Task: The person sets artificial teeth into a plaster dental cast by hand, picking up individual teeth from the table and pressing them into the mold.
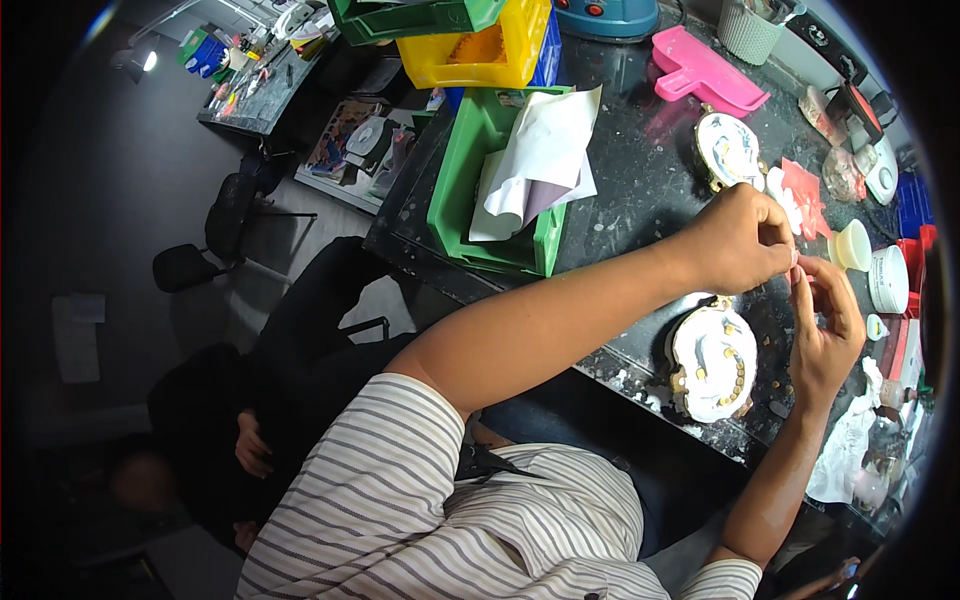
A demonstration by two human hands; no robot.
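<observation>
My left hand (745,238) reaches across the bench with its fingers closed in a pinch. Its fingertips meet those of my right hand (828,325), which pinches from the right. Between them may be a tiny pinkish piece, too small to name. Just below my hands lies a brass-edged mould half (712,375) filled with white plaster, with a curved row of small yellowish, tooth-like pits or pieces. Beyond my left hand sits a second plaster-filled mould half (728,148) with blue-grey marks. A red-pink sheet (806,196) lies behind my fingers.
Left on the dark bench stands a green bin (452,195) holding white paper (550,140). A yellow bin (465,72) and pink dustpan (700,72) are behind. At right are a pale cup (850,246), a white tub (888,280) and crumpled plastic (842,450). A person's hand (252,442) shows at far left.
</observation>
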